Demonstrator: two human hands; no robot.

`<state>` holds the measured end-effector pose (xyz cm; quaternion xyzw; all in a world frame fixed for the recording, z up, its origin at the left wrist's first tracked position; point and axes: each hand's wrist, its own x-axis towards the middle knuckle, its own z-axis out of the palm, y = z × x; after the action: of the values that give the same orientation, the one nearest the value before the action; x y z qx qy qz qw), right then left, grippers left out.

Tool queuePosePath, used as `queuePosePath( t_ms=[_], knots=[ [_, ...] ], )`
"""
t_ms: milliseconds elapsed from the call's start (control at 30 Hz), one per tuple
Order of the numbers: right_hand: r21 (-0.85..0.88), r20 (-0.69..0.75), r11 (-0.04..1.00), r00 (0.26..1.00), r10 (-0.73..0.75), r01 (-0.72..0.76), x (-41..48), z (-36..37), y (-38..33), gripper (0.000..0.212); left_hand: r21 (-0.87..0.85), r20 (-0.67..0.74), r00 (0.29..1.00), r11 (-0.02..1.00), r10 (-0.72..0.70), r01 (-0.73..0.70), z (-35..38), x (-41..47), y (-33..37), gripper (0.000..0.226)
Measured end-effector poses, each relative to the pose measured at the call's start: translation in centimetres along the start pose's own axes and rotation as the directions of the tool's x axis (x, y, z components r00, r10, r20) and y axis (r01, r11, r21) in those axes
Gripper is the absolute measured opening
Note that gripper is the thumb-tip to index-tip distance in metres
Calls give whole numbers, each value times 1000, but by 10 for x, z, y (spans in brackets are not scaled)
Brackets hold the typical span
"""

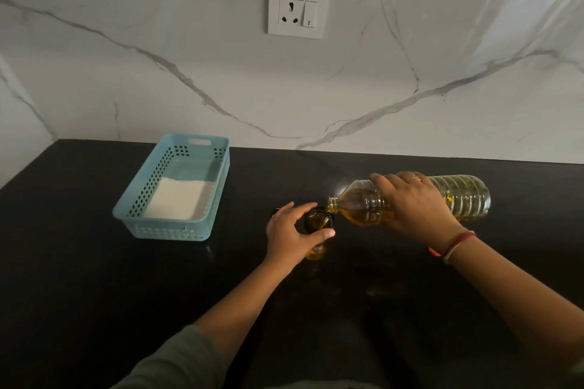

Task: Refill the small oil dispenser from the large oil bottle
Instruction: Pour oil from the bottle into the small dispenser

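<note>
The small oil dispenser (317,220) stands upright on the black counter, its open mouth showing yellow oil. My left hand (292,232) wraps around its body from the left. My right hand (417,205) grips the large clear oil bottle (464,196) around its middle. The bottle lies nearly horizontal, uncapped, with its neck (333,204) pointing left and touching the dispenser's rim. Yellow oil pools in the bottle's lower side near the neck. A small dark object (276,211), partly hidden behind my left hand, lies on the counter.
A light blue perforated basket (139,199) with a white cloth inside sits at the left on the black counter (94,278). A marble wall with a white socket and switch (298,10) rises behind.
</note>
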<state>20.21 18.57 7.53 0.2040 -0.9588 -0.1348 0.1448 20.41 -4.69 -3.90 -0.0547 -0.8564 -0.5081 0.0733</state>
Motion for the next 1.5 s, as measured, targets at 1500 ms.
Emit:
queuePosePath(
  t_ms=[1500],
  knots=[
    [10, -14, 1000, 1000, 12, -12, -1, 2, -2, 79, -12, 3, 1000, 1000, 4, -4, -1, -1, 0, 74]
  ],
)
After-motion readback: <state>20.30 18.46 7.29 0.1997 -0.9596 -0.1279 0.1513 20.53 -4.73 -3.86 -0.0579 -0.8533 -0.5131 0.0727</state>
